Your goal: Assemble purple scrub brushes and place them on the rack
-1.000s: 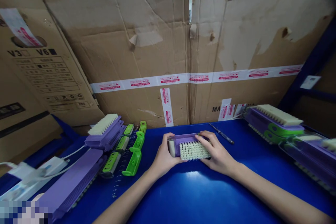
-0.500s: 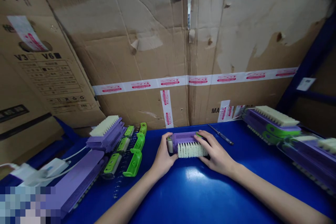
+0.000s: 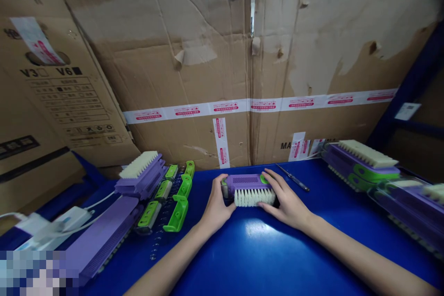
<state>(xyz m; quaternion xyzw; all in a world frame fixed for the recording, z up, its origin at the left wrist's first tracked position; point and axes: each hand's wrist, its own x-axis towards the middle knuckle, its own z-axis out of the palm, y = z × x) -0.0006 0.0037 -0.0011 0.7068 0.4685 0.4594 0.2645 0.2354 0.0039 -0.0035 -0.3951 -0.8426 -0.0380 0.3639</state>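
Left hand (image 3: 215, 203) curls around one end of the brush (image 3: 247, 180), fingers over the far side, thumb in near the bristles (image 3: 255, 198), spread only as wide as the body. Right hand (image 3: 286, 199) has the other end, fingertips up by the green patch, thumb low against the bristles, a looser-looking span but in contact. So the brush sits between the two, mid-table, bristles facing the wearer; a grip at both ends probably keeps it level and leaves the vented purple face in plain sight. Whether it bears on the table, I can't tell.

Just beyond the right fingers lies a screwdriver (image 3: 293, 178), slantwise, likely parked there for easy reach. Over to the left, green caps (image 3: 176, 215), springs (image 3: 167, 208) and green-topped blocks (image 3: 149, 215) run in neat rows, seemingly sorted by kind. Past them, purple housings (image 3: 102, 231) and a white power strip (image 3: 74, 217) trailing cables. Far right, more brushes (image 3: 364, 157), one nearer the edge behind clear plastic.

Underneath it all, a glossy blue table (image 3: 256, 259) catching a bright glare; behind, tall scuffed cardboard (image 3: 187, 64) banded with printed tape (image 3: 187, 110), and a blue post (image 3: 411, 85) leaning at right.
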